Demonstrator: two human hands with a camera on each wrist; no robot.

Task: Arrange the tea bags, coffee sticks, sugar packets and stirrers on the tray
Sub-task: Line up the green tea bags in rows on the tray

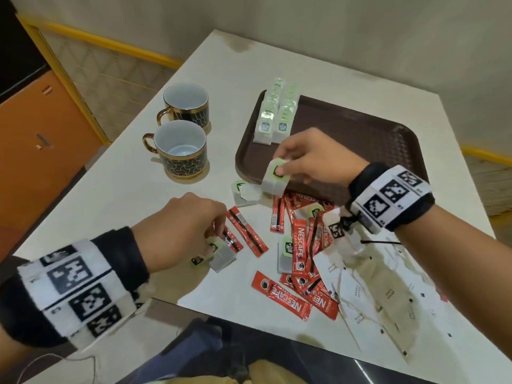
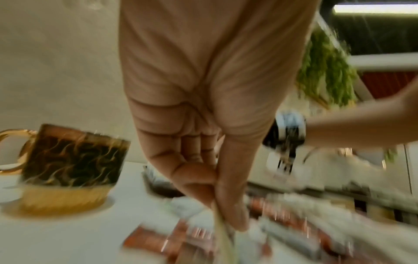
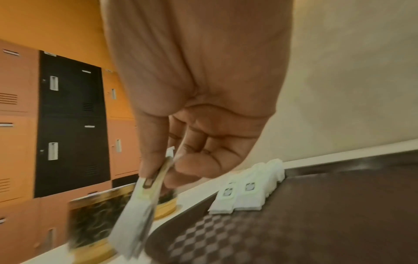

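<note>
2 cups (image 1: 180,145) parked off the tray's left, out of the way. Left hand (image 1: 180,231) pinching a tea bag (image 1: 219,254) off the table, likely for gathering. Right hand (image 1: 310,159) clamped on a small stack of bags (image 1: 274,176) at the tray (image 1: 374,139) edge, probably bound for the 2 rows (image 1: 277,115). Sticks (image 1: 302,259) and sugar (image 1: 388,295) loose, unsorted.

Brown checkered tray (image 1: 360,128); red coffee sticks (image 1: 300,245); white, green-tagged tea bags (image 1: 273,117); black-and-gold patterned cups (image 1: 180,151); white surface (image 1: 133,189).
</note>
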